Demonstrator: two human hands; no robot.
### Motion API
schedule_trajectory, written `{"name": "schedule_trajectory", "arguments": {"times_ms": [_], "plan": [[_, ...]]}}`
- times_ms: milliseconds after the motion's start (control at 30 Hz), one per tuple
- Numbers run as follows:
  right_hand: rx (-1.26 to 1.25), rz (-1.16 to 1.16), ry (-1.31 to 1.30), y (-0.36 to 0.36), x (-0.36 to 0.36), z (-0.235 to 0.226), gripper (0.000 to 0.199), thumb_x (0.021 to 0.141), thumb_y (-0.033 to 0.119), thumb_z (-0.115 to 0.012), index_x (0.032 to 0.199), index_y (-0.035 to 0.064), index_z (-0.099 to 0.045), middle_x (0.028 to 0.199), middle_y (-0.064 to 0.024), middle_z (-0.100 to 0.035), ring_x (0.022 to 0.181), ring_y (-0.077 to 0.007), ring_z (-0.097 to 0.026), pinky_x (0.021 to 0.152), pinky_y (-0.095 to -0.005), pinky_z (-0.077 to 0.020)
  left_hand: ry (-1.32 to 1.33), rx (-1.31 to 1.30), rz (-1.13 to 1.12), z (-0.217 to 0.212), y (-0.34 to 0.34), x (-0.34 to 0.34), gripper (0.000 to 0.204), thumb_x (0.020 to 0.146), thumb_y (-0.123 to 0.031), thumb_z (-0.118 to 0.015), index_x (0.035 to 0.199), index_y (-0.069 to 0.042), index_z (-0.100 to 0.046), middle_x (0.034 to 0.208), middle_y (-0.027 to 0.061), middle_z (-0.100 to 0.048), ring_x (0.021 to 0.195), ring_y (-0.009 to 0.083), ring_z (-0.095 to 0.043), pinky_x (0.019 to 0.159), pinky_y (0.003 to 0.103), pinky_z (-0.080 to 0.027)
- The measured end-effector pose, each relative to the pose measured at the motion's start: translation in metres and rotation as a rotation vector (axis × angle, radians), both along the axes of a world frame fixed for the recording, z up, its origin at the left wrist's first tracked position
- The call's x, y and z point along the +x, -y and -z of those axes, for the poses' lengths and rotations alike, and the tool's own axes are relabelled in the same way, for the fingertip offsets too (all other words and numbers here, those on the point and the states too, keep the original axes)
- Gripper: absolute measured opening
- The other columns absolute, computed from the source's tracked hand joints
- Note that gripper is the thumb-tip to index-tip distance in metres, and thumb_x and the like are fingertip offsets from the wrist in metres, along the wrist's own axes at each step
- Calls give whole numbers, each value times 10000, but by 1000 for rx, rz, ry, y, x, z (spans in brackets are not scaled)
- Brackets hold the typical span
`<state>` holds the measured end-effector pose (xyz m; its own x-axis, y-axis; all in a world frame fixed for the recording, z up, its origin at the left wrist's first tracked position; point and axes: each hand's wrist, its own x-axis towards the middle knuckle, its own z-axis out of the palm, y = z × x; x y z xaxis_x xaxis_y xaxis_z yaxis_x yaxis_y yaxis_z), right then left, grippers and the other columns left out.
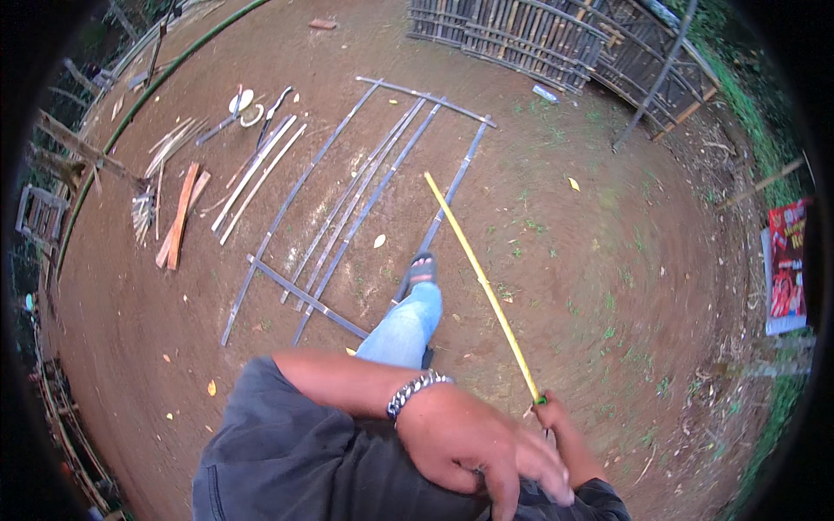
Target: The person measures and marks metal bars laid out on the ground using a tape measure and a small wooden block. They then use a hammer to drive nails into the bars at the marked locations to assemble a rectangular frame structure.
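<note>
A long, thin yellow stick (pixel 484 282), jointed like bamboo, slants from my right hand up toward the frame on the ground. My right hand (pixel 551 412) is closed around its near end, where a bit of green shows. My left hand (pixel 482 438), with a chain bracelet on its wrist, reaches across my body beside the right forearm. Its fingers are stretched apart, slightly blurred, and hold nothing I can see. Ahead lies a frame of dark bamboo poles (pixel 373 200), with long poles laid across two crosspieces. My sandalled foot (pixel 422 267) is at its right-hand pole.
Left of the frame lie pale strips (pixel 258 178), crossed reddish boards (pixel 181 217) and a long-bladed tool (pixel 276 104). A bamboo fence panel (pixel 521 39) stands at the back, near a plastic bottle (pixel 546 94). A red banner (pixel 788 260) hangs far right; a green hose (pixel 130 122) curves along the left.
</note>
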<state>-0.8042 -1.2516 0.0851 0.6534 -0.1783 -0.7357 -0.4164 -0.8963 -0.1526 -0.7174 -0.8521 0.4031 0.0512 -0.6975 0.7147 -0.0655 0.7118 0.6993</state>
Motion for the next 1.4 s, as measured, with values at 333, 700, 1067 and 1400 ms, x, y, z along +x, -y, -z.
{"name": "schedule_trajectory", "arguments": {"times_ms": [333,700,1067,1400], "plan": [[14,-135,-35,-40,361,77,612,830,277,-676,1349,23,-477,1128,-238,-657,1023,-318,-645,866,-428,-501,-1191,-447,82,118,-19,254,323,891,-372,-690,947,-105,-517,1080,221,-630,1160,456,-553,1014,619,-336],[138,-265,5,-93,650,93,423,774,206,-666,1164,109,-535,834,-145,-630,763,-282,-632,690,-402,-495,-1701,-1377,-297,48,20,475,313,897,-212,-696,972,2,-480,702,236,-619,532,335,-594,510,442,-474],[211,-533,143,-114,952,246,478,779,212,-655,1218,70,-532,1063,-222,-641,1019,-364,-623,872,-429,-486,-1049,-813,-618,203,21,668,501,824,-295,-776,1156,-93,-460,1242,219,-510,1198,379,-479,1036,526,-318],[251,-602,24,-203,1153,399,518,786,218,-627,1279,106,-515,1074,-257,-639,1008,-409,-623,845,-458,-496,-1258,1807,-914,501,180,547,858,798,-649,-644,1421,-98,-435,1509,186,-364,1409,370,-315,1112,579,-271]]}}
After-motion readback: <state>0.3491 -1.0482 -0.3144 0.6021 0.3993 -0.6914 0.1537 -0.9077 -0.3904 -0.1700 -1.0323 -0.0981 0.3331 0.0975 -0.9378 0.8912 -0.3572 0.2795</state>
